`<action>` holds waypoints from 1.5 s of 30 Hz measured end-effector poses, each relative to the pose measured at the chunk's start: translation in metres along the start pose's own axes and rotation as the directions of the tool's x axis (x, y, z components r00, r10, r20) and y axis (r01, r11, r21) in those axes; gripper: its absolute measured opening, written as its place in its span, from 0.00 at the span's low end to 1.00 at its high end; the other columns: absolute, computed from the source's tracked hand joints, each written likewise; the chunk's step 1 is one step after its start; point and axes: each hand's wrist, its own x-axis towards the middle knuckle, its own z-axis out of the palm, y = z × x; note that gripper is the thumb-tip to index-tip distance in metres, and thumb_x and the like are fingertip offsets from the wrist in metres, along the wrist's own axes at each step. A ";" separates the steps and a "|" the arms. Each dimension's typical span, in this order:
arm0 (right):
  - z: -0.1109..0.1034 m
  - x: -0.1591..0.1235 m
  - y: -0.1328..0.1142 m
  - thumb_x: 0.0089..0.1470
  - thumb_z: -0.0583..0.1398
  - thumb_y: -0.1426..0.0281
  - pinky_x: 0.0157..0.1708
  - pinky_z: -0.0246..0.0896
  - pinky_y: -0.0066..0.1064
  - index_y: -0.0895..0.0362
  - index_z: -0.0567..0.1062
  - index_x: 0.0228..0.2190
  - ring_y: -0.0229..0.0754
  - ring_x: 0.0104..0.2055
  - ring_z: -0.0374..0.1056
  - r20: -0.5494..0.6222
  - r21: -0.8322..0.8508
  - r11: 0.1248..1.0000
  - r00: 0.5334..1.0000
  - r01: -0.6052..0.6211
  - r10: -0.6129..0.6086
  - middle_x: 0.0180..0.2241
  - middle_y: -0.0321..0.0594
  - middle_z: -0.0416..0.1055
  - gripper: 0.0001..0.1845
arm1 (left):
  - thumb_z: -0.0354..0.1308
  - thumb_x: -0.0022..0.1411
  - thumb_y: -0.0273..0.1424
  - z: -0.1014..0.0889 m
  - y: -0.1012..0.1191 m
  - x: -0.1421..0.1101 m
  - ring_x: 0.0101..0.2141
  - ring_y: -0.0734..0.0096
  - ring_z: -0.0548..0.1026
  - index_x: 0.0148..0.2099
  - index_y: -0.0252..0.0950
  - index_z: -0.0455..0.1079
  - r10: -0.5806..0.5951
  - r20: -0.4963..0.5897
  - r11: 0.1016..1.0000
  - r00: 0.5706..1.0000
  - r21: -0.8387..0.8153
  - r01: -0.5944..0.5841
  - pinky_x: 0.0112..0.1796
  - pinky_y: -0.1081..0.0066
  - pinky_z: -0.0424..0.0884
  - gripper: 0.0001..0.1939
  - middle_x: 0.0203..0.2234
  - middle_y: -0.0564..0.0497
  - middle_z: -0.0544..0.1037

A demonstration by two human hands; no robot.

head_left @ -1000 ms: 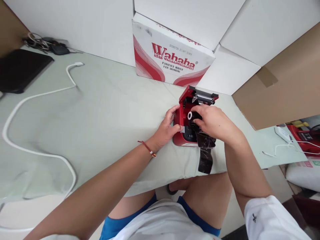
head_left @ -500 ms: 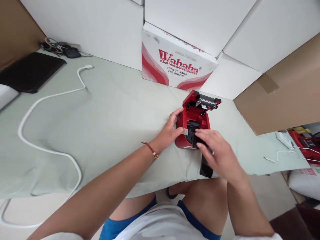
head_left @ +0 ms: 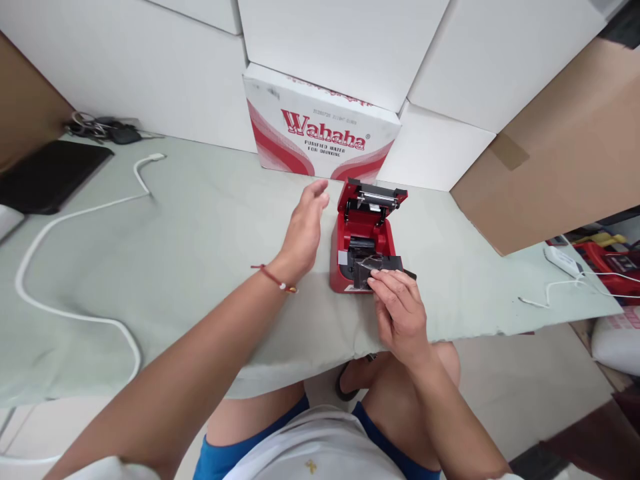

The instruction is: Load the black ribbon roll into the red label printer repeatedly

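Note:
A small red printer [head_left: 336,257], which looks like a receipt or label printer, sits on the table with its lid [head_left: 373,197] raised. Its inside is black and red, with a roller along the lid edge. My right hand [head_left: 403,310] is at the printer's front right, thumb and fingers pinched on a thin, dark, glossy sheet [head_left: 364,272] that lies over the front of the opening. Part of the sheet is hidden by the fingers. To the left of the printer my left hand [head_left: 304,230] is in the air, fingers stretched out, holding nothing.
Behind the printer stands a red and white water carton [head_left: 320,130] against stacked white boxes [head_left: 345,40]. A brown cardboard box [head_left: 540,147] is at the right. A white cable [head_left: 75,313], keys [head_left: 113,130] and a flat black object [head_left: 55,175] lie at the left.
My left hand has let go of the printer and moved up and left. My right hand's fingers have closed on the dark sheet, which now lies across the printer's front instead of hanging down.

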 end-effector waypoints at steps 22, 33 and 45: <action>0.020 -0.015 0.008 0.67 0.55 0.81 0.71 0.66 0.44 0.51 0.72 0.69 0.44 0.63 0.77 -0.102 0.019 1.000 0.995 0.013 -0.011 0.56 0.44 0.85 0.33 | 0.57 0.76 0.40 -0.024 -0.002 -0.043 0.56 0.48 0.84 0.51 0.45 0.82 0.411 0.425 0.772 0.806 0.309 -0.556 0.60 0.44 0.74 0.13 0.52 0.45 0.88; 0.019 -0.018 0.004 0.66 0.57 0.82 0.75 0.61 0.43 0.49 0.70 0.71 0.42 0.66 0.75 -0.101 0.012 1.000 0.995 -0.021 0.022 0.56 0.41 0.85 0.36 | 0.71 0.59 0.45 -0.011 -0.028 -0.048 0.82 0.48 0.45 0.80 0.60 0.51 -0.025 0.308 0.990 0.951 -0.128 0.068 0.80 0.44 0.45 0.52 0.82 0.57 0.51; -0.008 0.003 0.004 0.67 0.59 0.77 0.58 0.76 0.51 0.50 0.78 0.60 0.50 0.56 0.80 -0.024 0.181 0.982 0.998 -0.059 0.065 0.52 0.45 0.85 0.24 | 0.71 0.61 0.39 -0.010 -0.039 -0.050 0.81 0.49 0.52 0.81 0.65 0.47 -0.093 0.407 0.945 0.909 -0.251 0.209 0.76 0.47 0.61 0.54 0.83 0.60 0.49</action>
